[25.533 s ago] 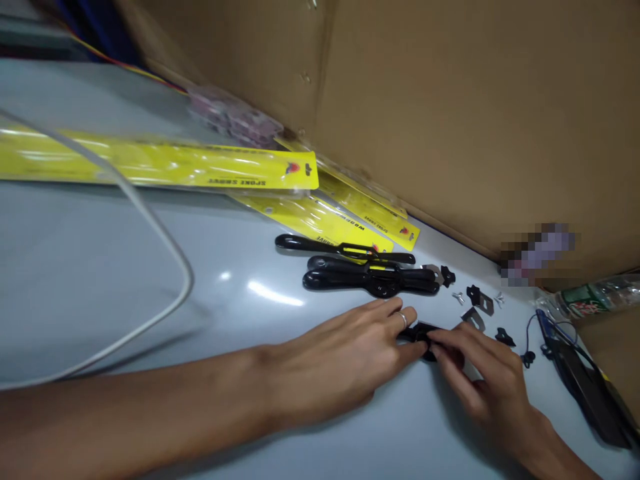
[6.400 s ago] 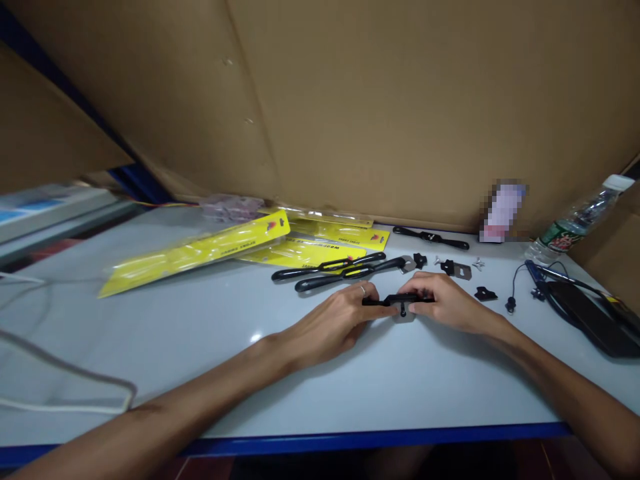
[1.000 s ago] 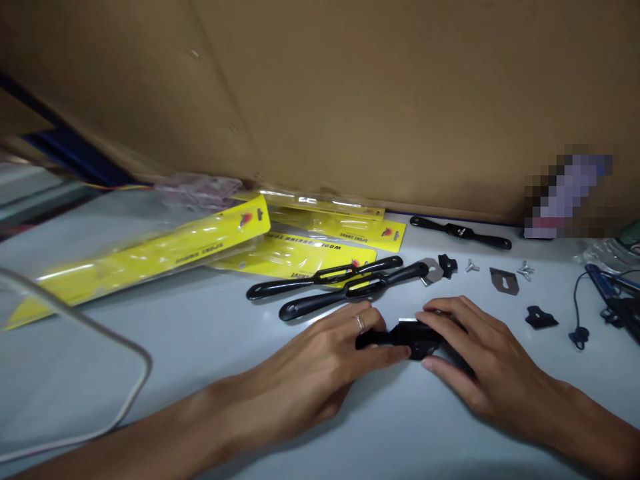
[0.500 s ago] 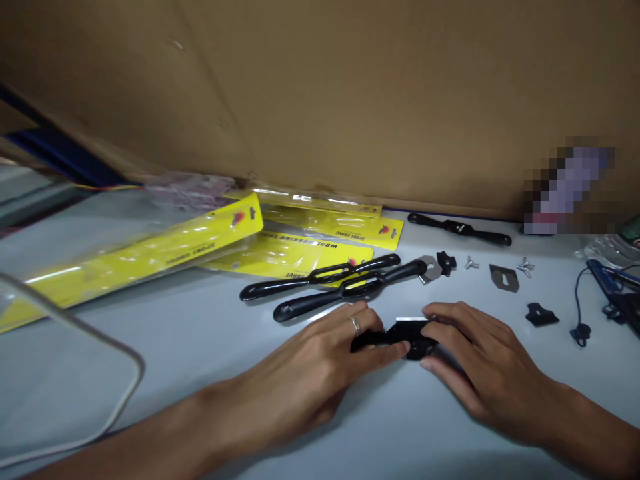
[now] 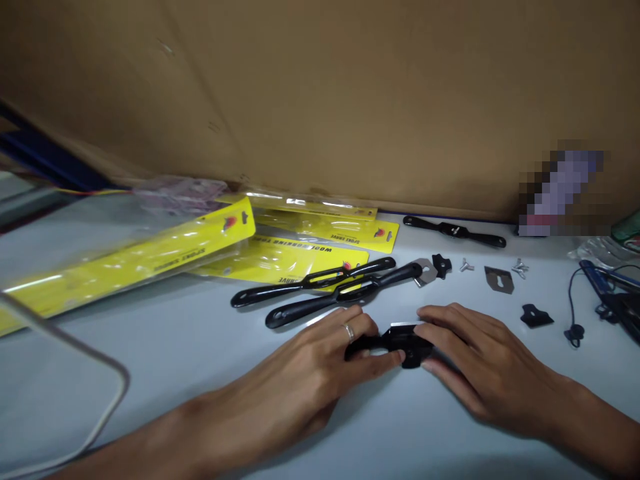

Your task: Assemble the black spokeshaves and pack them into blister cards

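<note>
Both hands are closed around one black spokeshave (image 5: 411, 343) low over the table. My left hand (image 5: 325, 363) wraps its left handle, the thumb pressed on the middle part. With bent fingers, my right hand (image 5: 475, 353) grips the other side and hides that handle. A bright blade edge (image 5: 403, 325) shows along the top of the tool. Just beyond lie two black spokeshave bodies (image 5: 345, 300). To their right are a steel blade (image 5: 425, 273), a black cap plate (image 5: 441, 266) and a small wing screw (image 5: 466, 265).
Yellow spokeshave packages (image 5: 140, 263) lie at the left, near a pale cable (image 5: 113, 367). Another spokeshave (image 5: 454, 231) rests by the cardboard wall (image 5: 350, 100). On the right are a second blade (image 5: 499, 279), wing screws (image 5: 520, 268), a cap plate (image 5: 536, 316) and a dark corded object (image 5: 575, 335).
The whole view has shifted slightly, so things on the table sit a little further left. Both hands keep their hold on the spokeshave, with almost no other movement.
</note>
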Demonstrator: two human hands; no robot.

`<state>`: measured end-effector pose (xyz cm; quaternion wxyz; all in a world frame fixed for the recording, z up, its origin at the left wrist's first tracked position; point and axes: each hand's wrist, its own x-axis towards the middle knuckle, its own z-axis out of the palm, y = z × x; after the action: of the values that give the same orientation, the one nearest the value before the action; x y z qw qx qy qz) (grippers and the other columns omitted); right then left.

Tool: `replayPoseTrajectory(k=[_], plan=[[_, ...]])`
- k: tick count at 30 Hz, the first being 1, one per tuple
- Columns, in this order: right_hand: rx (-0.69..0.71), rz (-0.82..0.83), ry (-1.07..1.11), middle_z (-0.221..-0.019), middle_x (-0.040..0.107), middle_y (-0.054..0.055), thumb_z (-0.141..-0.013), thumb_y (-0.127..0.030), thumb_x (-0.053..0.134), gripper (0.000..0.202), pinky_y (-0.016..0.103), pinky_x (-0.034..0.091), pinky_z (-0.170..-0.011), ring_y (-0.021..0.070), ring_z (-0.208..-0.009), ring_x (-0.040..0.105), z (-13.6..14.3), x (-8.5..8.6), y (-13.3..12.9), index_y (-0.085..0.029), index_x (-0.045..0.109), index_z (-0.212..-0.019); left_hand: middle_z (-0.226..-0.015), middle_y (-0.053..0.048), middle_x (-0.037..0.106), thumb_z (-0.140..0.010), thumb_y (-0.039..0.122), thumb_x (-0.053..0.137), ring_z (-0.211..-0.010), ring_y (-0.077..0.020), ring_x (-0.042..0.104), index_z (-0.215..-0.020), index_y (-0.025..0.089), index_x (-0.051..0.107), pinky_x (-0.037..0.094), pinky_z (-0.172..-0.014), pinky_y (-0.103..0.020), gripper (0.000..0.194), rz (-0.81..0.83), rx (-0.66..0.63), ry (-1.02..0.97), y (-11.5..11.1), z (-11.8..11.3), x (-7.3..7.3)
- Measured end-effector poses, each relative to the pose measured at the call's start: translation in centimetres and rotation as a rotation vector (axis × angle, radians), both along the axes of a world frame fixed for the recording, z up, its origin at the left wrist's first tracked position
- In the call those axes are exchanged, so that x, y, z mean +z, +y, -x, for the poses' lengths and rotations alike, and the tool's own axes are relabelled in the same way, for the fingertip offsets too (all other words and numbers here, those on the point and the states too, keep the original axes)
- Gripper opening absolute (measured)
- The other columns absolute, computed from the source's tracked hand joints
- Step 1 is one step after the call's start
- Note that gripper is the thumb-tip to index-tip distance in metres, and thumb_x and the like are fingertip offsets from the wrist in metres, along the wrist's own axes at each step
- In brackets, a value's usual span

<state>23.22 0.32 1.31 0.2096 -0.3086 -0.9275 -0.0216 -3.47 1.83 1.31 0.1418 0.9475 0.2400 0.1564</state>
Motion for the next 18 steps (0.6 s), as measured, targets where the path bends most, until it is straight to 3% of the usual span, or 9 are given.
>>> replayPoseTrajectory(k=[7,18], plan=[[-0.008,0.007,0.008,-0.118,0.070,0.016,-0.103,-0.024,0.048,0.021,0.042,0.060,-0.084,0.0269,-0.101,0.068,0.06,-0.11,0.01,-0.013,0.061,-0.115,-0.107,-0.006,0.062,-0.070,-0.009,0.046,-0.092,-0.0187,0.059,-0.138,0.024,0.057,0.054,-0.080,-0.029,0.076,0.004,0.021,-0.055,-0.08,0.15,-0.81],[0.029,-0.089,-0.063,-0.115,0.071,0.017,-0.098,-0.010,0.048,0.024,0.040,0.060,-0.083,0.0256,-0.098,0.069,-0.12,-0.37,-0.04,-0.011,0.065,-0.116,-0.104,-0.006,0.063,-0.076,-0.008,0.043,-0.090,-0.0180,0.058,-0.135,0.024,0.060,0.054,-0.079,-0.028,0.070,-0.002,0.024,-0.017,-0.08,-0.08,-0.27]])
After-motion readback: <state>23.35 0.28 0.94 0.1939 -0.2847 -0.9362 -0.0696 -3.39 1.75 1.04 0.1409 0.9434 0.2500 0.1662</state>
